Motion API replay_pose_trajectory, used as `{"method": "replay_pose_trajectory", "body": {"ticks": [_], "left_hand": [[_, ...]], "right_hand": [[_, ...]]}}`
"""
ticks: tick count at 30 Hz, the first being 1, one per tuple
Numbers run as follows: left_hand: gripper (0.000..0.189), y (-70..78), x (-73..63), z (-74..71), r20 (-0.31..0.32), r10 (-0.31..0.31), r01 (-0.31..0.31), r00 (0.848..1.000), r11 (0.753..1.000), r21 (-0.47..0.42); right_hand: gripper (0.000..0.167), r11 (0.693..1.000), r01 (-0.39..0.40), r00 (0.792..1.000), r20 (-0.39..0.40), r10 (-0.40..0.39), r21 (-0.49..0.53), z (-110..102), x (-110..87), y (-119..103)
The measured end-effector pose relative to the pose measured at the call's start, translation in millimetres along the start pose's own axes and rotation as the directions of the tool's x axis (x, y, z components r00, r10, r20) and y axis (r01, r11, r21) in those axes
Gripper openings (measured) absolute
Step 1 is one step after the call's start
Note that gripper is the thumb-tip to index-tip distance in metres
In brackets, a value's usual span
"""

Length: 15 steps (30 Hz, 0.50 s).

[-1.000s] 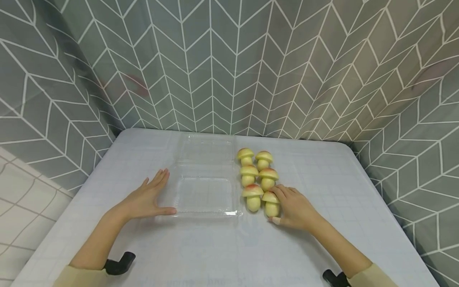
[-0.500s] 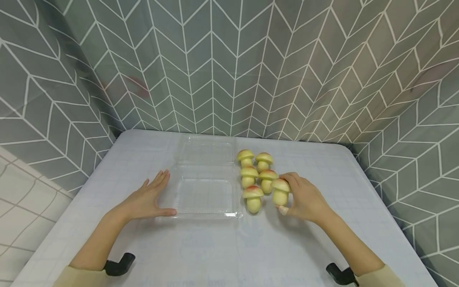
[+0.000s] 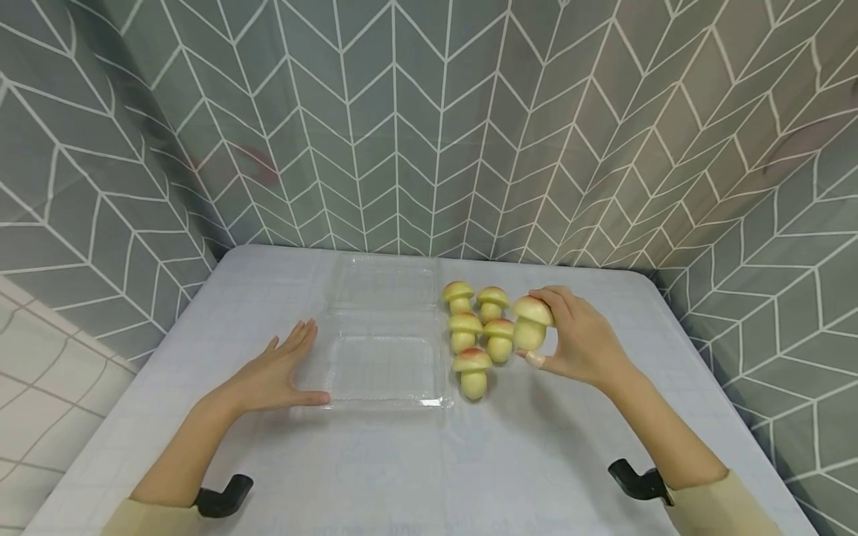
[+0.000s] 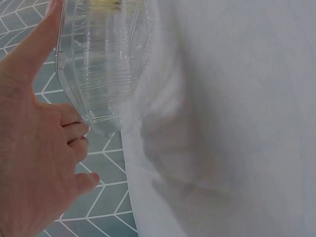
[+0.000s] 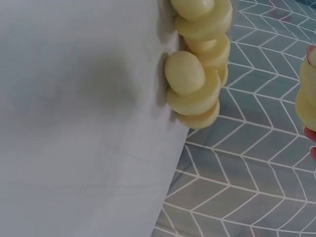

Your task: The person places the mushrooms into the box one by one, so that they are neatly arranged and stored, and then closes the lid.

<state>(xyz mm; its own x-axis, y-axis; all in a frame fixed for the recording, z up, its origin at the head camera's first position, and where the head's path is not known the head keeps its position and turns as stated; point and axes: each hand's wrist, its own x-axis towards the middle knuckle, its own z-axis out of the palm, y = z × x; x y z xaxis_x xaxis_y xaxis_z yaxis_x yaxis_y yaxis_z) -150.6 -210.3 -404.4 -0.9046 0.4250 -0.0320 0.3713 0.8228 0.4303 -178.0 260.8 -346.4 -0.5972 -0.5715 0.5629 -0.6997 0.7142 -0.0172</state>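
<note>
My right hand [image 3: 586,346] grips a toy mushroom [image 3: 532,324] by its side, held up above the table; the right wrist view catches only part of this mushroom [image 5: 308,94] at its right edge. Several more yellow mushrooms with reddish caps stand in two columns left of that hand, the nearest being a front mushroom [image 3: 473,372]. An open clear plastic clamshell box [image 3: 385,368] lies beside them, its lid [image 3: 385,286] folded back. With fingers spread, my left hand [image 3: 271,376] rests at the box's left side, thumb at its front corner, as the box [image 4: 103,59] also shows in the left wrist view.
A white cloth covers the table [image 3: 402,476]. Grey chevron-patterned curtains [image 3: 429,134] close off the back and both sides. Black wrist mounts [image 3: 224,496] sit on both forearms.
My right hand has picked up the front right mushroom from its column and raised it up and away toward the back. The left hand and the box have stayed in place.
</note>
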Motion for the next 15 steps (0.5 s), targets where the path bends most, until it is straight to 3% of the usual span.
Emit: {"method": "replay_pose_trajectory", "body": {"ticks": [15], "left_hand": [[0.122,-2.8,-0.2,2.5,0.004,-0.013,0.013,1.000,1.000,0.015]], "right_hand": [[0.081,0.998,0.060,0.997,-0.041,-0.060,0.015,-2.4,24.2,-0.5]]}}
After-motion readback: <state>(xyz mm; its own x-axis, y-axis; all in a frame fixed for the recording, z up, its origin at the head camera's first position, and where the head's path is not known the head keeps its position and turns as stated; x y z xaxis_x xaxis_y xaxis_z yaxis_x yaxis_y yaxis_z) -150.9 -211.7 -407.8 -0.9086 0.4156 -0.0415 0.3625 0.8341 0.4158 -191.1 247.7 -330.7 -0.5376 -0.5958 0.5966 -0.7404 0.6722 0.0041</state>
